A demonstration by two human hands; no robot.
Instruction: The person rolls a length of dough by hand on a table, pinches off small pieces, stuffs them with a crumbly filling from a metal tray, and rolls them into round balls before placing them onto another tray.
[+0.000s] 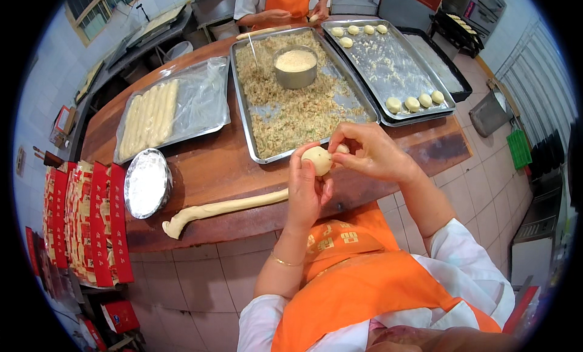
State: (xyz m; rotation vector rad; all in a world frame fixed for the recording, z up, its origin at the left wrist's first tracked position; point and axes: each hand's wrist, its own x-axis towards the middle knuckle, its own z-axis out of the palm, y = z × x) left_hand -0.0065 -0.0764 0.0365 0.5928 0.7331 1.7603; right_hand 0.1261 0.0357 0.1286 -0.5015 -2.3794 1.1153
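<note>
A round, pale dough ball [317, 160] rests in the curled fingers of my left hand [302, 191], above the table's near edge. Against its right side, my right hand [373, 153] pinches a small lump of dough [342, 148] between thumb and fingers; whether the lump is still joined to the ball I cannot tell. A long dough rope [228, 207] lies along the near edge, its right end hidden behind my left hand. Beyond my hands is a metal tray [244, 122] of crumbly brownish filling [285, 124], with a round metal tin [296, 79] of pale crumbs standing in it.
On the right, a tray [388, 64] holds several dough balls [413, 104]. At left are a plastic-lined tray [206, 100] of dough strips [149, 118] and a bowl of white flour [147, 183]. Across the wooden table [188, 164], a co-worker in an orange apron [285, 3] handles dough.
</note>
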